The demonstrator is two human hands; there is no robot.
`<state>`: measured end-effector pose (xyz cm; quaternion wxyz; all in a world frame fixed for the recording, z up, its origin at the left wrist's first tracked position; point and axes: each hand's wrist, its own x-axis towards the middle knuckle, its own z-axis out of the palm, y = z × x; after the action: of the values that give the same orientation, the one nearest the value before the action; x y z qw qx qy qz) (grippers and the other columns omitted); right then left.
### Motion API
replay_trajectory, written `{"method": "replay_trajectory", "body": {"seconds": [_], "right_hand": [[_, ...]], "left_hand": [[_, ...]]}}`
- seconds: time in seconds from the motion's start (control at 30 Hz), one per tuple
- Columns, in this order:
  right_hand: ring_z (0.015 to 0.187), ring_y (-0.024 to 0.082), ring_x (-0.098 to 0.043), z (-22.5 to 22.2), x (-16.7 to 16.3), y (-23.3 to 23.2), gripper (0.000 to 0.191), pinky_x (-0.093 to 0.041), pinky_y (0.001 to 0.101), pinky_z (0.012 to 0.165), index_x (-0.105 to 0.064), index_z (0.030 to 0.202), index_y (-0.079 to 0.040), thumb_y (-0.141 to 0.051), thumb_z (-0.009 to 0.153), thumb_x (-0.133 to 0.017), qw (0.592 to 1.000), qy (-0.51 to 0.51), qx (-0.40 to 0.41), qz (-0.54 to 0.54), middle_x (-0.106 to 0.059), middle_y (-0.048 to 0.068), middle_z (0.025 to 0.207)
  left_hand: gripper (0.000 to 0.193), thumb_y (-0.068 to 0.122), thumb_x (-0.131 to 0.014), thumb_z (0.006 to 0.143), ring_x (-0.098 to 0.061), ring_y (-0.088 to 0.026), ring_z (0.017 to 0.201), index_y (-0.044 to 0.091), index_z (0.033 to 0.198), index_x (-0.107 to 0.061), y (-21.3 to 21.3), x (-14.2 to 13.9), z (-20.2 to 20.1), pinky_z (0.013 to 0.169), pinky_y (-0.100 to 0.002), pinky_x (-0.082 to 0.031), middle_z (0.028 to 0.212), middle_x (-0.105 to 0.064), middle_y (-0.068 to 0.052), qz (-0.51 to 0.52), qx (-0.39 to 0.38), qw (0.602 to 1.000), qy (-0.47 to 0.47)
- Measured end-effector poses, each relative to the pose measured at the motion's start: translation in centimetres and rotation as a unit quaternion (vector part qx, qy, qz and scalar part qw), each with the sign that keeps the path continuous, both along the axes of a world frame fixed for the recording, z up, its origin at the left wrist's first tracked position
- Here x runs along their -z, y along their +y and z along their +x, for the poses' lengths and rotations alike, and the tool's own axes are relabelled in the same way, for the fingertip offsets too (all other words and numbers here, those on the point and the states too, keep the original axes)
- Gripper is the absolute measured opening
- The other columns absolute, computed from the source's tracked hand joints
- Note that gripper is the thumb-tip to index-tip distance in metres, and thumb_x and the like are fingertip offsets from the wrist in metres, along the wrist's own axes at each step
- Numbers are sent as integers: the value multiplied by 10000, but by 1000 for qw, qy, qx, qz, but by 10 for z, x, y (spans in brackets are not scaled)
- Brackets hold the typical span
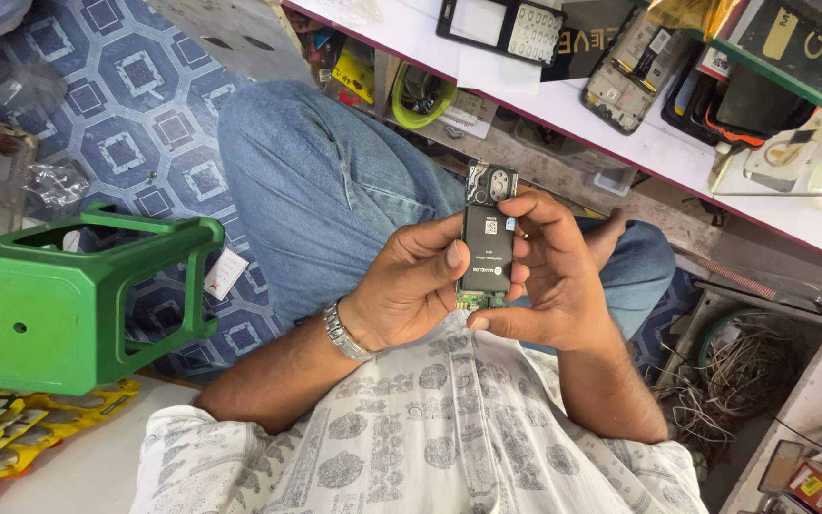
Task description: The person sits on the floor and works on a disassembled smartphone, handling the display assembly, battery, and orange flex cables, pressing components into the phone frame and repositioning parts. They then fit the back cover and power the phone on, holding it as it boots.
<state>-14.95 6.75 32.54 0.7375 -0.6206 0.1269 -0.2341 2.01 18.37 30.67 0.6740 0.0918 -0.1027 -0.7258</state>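
Observation:
An opened phone point(487, 233) with its back cover off is held upright over my lap; its black battery and camera block are showing. My left hand point(409, 286) grips its left side, thumb lying on the battery. My right hand point(549, 271) holds the right side, with the index finger on the upper edge and the thumb under the bottom end. A metal watch band point(342, 331) sits on my left wrist.
A white workbench point(563, 95) ahead carries a phone frame point(632, 69), a black display part point(497, 27) and cases. A green plastic stool point(68, 305) lies tipped at the left. Tangled wires point(744, 376) fill a bin at the right. Yellow packets point(21, 433) lie at lower left.

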Motion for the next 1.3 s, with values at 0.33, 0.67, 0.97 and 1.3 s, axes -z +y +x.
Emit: {"method": "replay_trajectory", "body": {"seconds": [0.33,0.67,0.97,1.3], "right_hand": [[1376,150,-437,-4,2,2,1090,-396,311,1155,-374,1557,-92,-105,660,-993,998,-9,-4,-55,-372,56,1530],[1369,160,-470,-9,10,8,1061,-407,322,1167,-376,1565,-108,-91,702,-995,999,-39,8,-20,-434,52,1462],[1421,187,-460,-12,8,6,1021,-419,361,1197,-438,1539,-95,-53,677,-983,998,-52,23,-11,-397,77,1520],[1473,223,-359,-3,2,2,979,-386,374,1246,-516,1473,-117,-162,628,-1008,994,-54,55,-80,-262,197,1648]], "left_hand": [[486,238,-632,1106,-676,-281,1224,-57,1475,-517,4,-2,0,1100,-422,-563,1357,-641,-176,0,5,1000,-3],[501,254,-641,1096,-686,-285,1205,-56,1470,-521,3,0,-5,1074,-417,-575,1346,-643,-193,4,10,1000,-1],[534,279,-641,1095,-686,-278,1181,-54,1489,-506,2,0,-9,1053,-405,-581,1326,-641,-193,-8,12,1000,-4],[589,292,-653,1080,-677,-299,1244,-42,1528,-468,3,0,-10,1054,-414,-584,1395,-625,-193,-5,27,1000,5]]}}
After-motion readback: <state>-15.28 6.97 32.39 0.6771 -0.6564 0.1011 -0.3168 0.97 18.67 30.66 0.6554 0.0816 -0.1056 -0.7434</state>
